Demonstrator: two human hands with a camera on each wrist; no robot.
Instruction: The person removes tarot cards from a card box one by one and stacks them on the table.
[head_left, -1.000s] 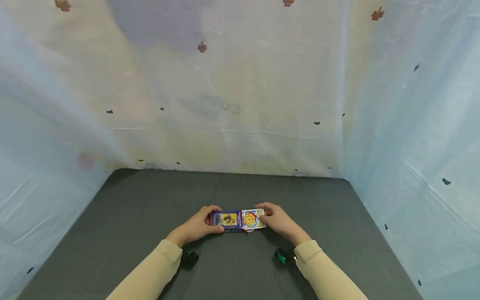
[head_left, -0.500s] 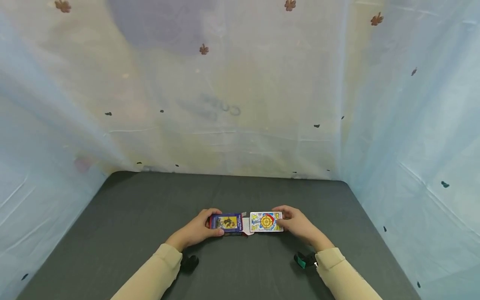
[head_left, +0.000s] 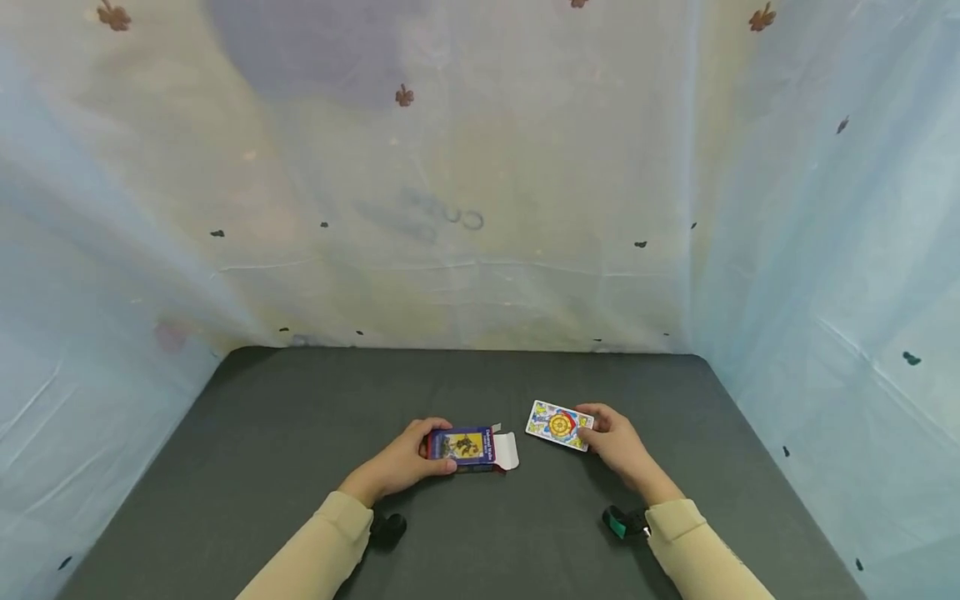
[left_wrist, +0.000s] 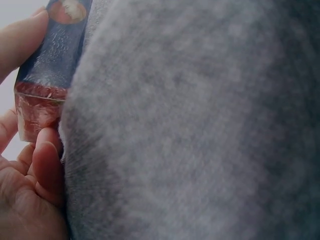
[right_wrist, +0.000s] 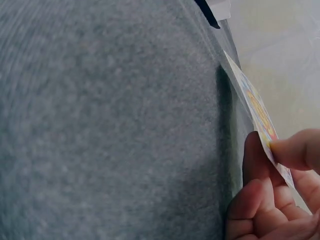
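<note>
My left hand (head_left: 407,457) grips the left end of a blue card box (head_left: 467,447) with a yellow picture on top. The box's white end flap (head_left: 506,451) stands open to the right; its inside is hidden. In the left wrist view, thumb and fingers hold the blue and red box (left_wrist: 53,62) close to the grey cloth. To the right of the box, my right hand (head_left: 621,442) pinches a tarot card (head_left: 559,424) with a wheel design by its right end. Seen edge-on in the right wrist view, the card (right_wrist: 255,107) looks thin and tilted, held above the cloth.
A dark grey cloth-covered table (head_left: 300,400) lies beneath both hands. Pale patterned sheets (head_left: 480,167) hang behind it and along both sides. Black wrist straps show at the left cuff (head_left: 388,531) and right cuff (head_left: 626,523).
The card has come out of the box and moved right, away from the flap, turning slightly. My right hand moved with it. The left hand has kept its grip on the box.
</note>
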